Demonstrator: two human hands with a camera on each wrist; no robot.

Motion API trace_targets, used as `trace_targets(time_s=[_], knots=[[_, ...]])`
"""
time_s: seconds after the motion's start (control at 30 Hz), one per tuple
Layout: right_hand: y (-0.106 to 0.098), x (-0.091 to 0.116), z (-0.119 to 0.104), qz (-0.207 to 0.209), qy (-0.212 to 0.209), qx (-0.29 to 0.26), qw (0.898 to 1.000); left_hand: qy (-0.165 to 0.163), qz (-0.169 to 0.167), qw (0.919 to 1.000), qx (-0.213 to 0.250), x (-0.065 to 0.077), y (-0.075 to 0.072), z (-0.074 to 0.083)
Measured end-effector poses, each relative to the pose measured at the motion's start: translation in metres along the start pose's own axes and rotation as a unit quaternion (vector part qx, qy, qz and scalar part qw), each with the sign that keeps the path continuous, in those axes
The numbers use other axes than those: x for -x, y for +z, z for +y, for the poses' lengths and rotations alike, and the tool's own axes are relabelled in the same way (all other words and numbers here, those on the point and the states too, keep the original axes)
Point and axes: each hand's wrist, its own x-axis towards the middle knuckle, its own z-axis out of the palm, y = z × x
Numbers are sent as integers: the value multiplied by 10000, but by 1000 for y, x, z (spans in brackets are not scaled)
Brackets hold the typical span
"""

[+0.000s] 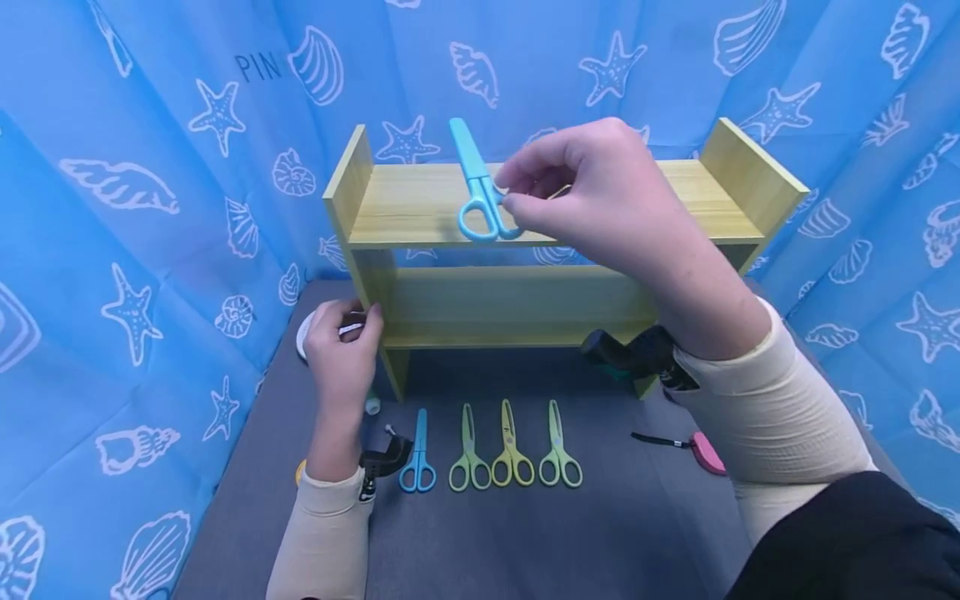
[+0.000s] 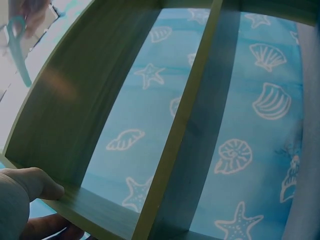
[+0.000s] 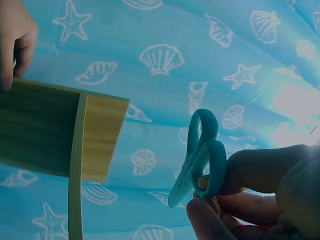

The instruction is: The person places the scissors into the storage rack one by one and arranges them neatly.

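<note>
Both hands are gripping something. With thumb on the inner face and fingers on the outer, the left hand [image 1: 341, 350] holds the left side panel of a wooden shelf [image 1: 525, 304]; the left wrist view shows this grip up close. Thumb and fingers of the right hand [image 1: 600, 187] pinch a pair of turquoise scissors [image 1: 474, 171] by the handle, and in the right wrist view a fingertip shows through one loop. These scissors are in the air above the shelf's upper board, apart from the wood, their covered blades pointing towards the back of the shelf and slightly to its left, the loops nearer the person.

The shelf stands on a grey desk [image 1: 622, 525], with its side panels rising past the upper board. On the desk in front of the shelf, four more pairs lie in a row, tips towards it: blue scissors [image 1: 420, 454] nearest its left end, then green scissors [image 1: 468, 454], yellow scissors [image 1: 512, 450] and light green scissors [image 1: 558, 450] farther along. To the right of that row, in front of the shelf's right end, is a pink object [image 1: 708, 454] with a black strap [image 1: 658, 439].

Just left of the shelf, partly hidden by a hand, is a white object [image 1: 303, 335]; an orange object [image 1: 301, 472], mostly covered, lies in front and to the left of the shelf. Behind the shelf hangs a blue curtain [image 1: 525, 33] printed with white shells and starfish.
</note>
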Motion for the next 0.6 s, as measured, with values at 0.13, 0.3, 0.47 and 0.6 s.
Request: trace_targets(time_s=[0.13,0.3,0.47,0.6], knots=[[13,-21,-6,-273,197,-192,9992,55,-2,10000,-77,-1,2,2],[31,-48,-14,-750,449,-112,9961,120,92,9998,-86,-1,2,20],[50,-68,-18,-1004,602,-192,9929,142,154,9998,-76,0,-1,39],[64,-80,-18,-1193,680,-77,9905,165,123,9997,-99,0,-2,43]])
